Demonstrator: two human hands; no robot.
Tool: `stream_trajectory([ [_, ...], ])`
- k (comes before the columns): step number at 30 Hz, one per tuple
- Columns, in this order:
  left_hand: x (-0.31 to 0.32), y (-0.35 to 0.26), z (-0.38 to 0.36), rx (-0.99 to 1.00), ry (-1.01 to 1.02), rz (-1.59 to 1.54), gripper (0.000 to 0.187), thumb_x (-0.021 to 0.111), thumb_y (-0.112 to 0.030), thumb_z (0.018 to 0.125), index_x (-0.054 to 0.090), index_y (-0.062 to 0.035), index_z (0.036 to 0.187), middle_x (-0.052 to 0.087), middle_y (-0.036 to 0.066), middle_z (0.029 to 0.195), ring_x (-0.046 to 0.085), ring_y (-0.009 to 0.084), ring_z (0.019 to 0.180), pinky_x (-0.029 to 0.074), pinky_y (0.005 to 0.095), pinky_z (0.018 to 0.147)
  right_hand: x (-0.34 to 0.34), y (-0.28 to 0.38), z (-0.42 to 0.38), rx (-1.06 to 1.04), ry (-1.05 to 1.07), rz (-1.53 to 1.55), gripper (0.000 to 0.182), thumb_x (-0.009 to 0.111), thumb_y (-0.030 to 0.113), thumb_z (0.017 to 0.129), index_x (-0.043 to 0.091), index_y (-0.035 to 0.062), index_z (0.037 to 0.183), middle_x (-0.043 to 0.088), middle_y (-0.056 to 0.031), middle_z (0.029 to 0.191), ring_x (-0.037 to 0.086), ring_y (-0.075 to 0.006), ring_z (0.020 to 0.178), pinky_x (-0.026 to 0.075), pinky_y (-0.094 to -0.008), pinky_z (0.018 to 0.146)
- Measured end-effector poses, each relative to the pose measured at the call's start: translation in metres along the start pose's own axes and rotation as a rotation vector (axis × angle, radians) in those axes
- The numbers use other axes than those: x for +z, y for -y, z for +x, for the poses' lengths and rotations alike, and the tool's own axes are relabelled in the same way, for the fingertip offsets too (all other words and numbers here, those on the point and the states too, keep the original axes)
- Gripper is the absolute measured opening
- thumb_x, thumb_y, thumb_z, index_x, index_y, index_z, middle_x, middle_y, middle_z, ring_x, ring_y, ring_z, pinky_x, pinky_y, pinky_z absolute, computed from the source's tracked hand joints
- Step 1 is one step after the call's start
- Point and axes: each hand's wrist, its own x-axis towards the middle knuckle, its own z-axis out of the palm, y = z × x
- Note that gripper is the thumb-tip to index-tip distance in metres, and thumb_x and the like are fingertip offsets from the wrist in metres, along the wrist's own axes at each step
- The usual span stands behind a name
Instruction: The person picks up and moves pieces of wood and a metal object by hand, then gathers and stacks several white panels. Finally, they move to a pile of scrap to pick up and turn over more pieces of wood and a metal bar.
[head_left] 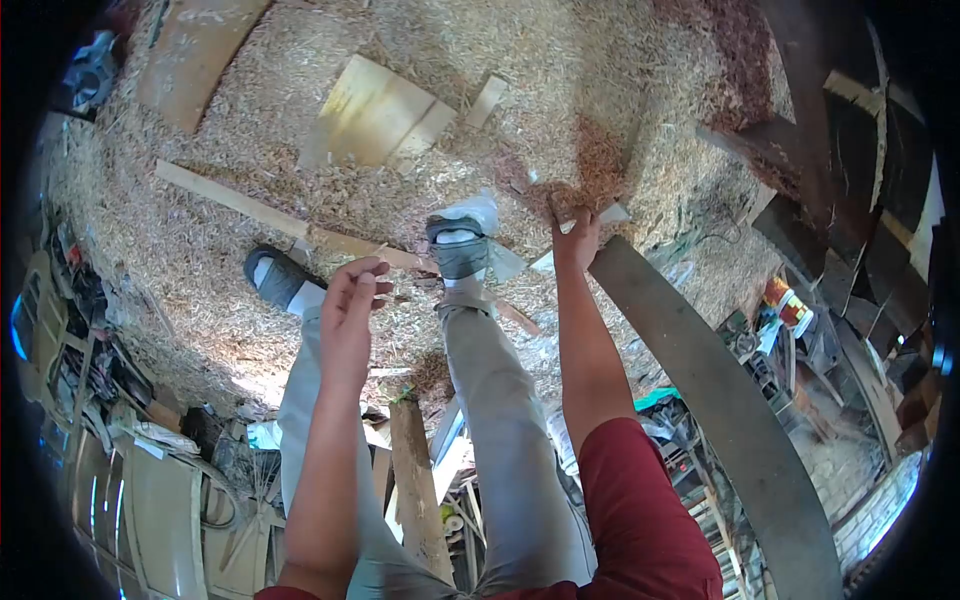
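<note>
My left hand hangs in front of my left leg, its fingers loosely bent and a little apart, with nothing visible in it. Behind it, a long thin wooden strip lies on the shavings. My right hand reaches down to the floor beside my right shoe, its fingers closed at a patch of reddish wood shavings. What those fingers grip is too small to make out. Pale scraps lie close by. A long grey-brown board runs just to the right of my right forearm.
Wood shavings cover the floor. A pale board and a small wood block lie ahead. Dark boards lean at the right. An upright wooden post stands between my legs. Clutter fills the lower left, including panels.
</note>
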Motion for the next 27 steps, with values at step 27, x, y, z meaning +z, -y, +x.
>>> stream_trajectory([
  [27,0.021,-0.026,0.013,-0.004,0.111,0.069,0.033,0.05,-0.029,0.105,0.057,-0.0067,0.128,0.067,0.007,0.122,0.063,0.0133,0.1,0.047,0.0286,0.086,-0.05,-0.007,0.006,-0.169,0.18,-0.306,0.076,0.077,0.026,0.071,0.046,0.0144,0.139,0.052,-0.0121,0.135,0.048,-0.0326,0.127,0.033,-0.0514,0.108],
])
